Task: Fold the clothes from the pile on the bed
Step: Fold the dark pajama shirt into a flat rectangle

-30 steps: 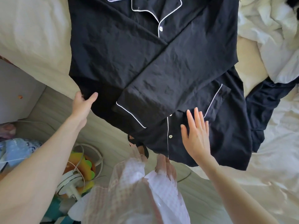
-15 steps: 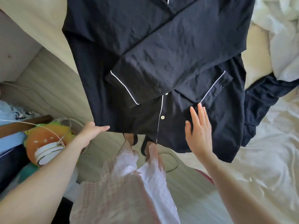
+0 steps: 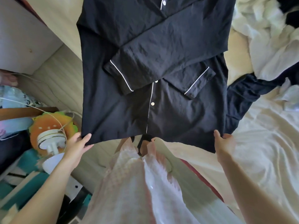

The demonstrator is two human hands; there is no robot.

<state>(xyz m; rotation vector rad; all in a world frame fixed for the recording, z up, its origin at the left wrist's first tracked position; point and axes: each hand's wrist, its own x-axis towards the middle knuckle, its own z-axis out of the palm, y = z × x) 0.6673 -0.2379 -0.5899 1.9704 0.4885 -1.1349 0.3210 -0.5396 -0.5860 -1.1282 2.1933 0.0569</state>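
Observation:
A black pyjama shirt (image 3: 113, 113) with white piping lies spread over the bed's corner, both sleeves folded across its buttoned front. Its hem hangs past the bed edge. My left hand (image 3: 79, 143) pinches the hem's left corner, thumb on top. My right hand (image 3: 224, 142) grips the hem's right corner. More clothes, white and dark, lie heaped at the far right as the pile (image 3: 265, 34). A dark garment (image 3: 247, 91) trails out from under the shirt's right side.
The bed (image 3: 262, 159) is covered with a rumpled white sheet. Left of it runs a narrow strip of wooden floor (image 3: 53, 88) crowded with an orange plush toy (image 3: 42, 126), a white cable, boxes and bags. My pale skirt and feet show below.
Both hands dropped to the shirt's hem and took hold of its two corners; earlier the left was beside the left edge and the right lay flat near the pocket. The view shifted.

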